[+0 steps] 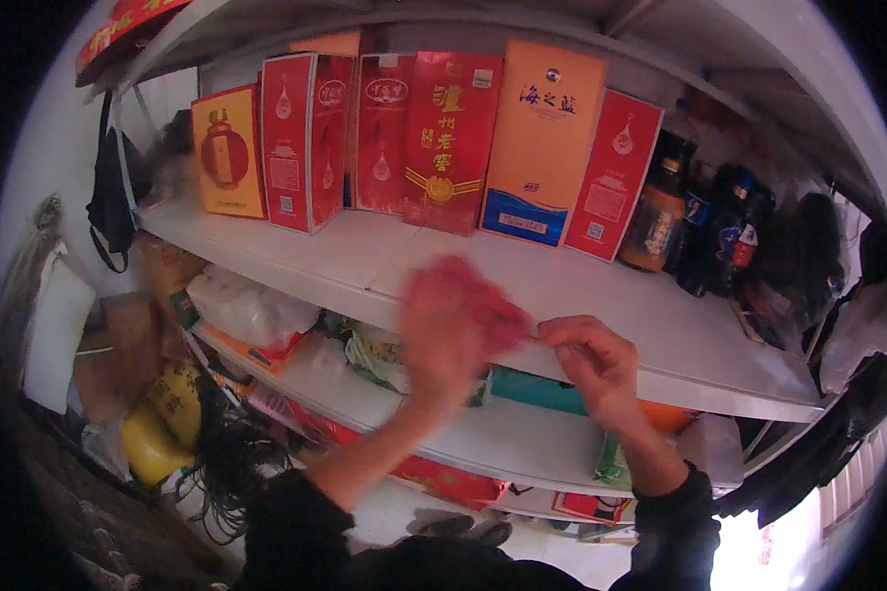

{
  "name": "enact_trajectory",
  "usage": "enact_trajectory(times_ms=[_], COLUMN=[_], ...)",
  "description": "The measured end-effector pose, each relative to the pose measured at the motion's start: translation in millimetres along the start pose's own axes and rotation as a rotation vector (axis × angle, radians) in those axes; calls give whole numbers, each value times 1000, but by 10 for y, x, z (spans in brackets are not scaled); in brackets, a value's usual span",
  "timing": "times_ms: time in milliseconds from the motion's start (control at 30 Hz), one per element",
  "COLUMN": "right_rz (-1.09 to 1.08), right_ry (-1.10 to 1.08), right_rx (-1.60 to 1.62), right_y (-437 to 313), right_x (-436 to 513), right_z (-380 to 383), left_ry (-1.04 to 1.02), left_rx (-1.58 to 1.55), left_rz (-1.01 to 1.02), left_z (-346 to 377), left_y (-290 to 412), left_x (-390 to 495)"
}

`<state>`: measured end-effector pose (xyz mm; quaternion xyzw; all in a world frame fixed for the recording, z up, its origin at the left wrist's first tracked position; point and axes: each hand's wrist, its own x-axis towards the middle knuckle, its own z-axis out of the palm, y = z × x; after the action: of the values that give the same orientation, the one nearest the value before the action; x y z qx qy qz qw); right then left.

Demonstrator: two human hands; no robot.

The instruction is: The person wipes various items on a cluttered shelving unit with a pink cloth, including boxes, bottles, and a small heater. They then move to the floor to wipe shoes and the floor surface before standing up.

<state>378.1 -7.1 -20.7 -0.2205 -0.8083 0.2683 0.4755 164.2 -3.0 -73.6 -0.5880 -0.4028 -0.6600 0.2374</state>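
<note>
A crumpled red cloth (473, 295) is gripped in my left hand (440, 340), above the front edge of the white shelf (547, 288); both are blurred. My right hand (595, 358) pinches the cloth's right-hand end between thumb and fingers. Behind the hands, tall boxes stand in a row: a yellow box (229, 155), several red boxes (451, 140) and an orange and blue box (543, 140).
Right of the boxes stand a bottle of amber liquid (654, 221) and dark bottles (728, 229). Lower shelves (503, 436) hold plastic-wrapped goods (247, 306) and a teal box (536, 390). A yellow bag (159, 436) and dark cables (229, 458) lie at lower left.
</note>
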Motion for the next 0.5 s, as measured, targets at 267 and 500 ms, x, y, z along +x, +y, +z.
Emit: enact_trajectory(times_ms=[267, 500], right_rz=[-95, 111], right_ry=[558, 790], right_rx=[226, 325], right_y=[-159, -226], right_x=[-835, -1132], right_z=[-396, -1102], left_ry=[-501, -808], left_rx=[-992, -905], left_rz=[-707, -267], left_z=[448, 638], left_y=[1212, 1908], left_x=[192, 472])
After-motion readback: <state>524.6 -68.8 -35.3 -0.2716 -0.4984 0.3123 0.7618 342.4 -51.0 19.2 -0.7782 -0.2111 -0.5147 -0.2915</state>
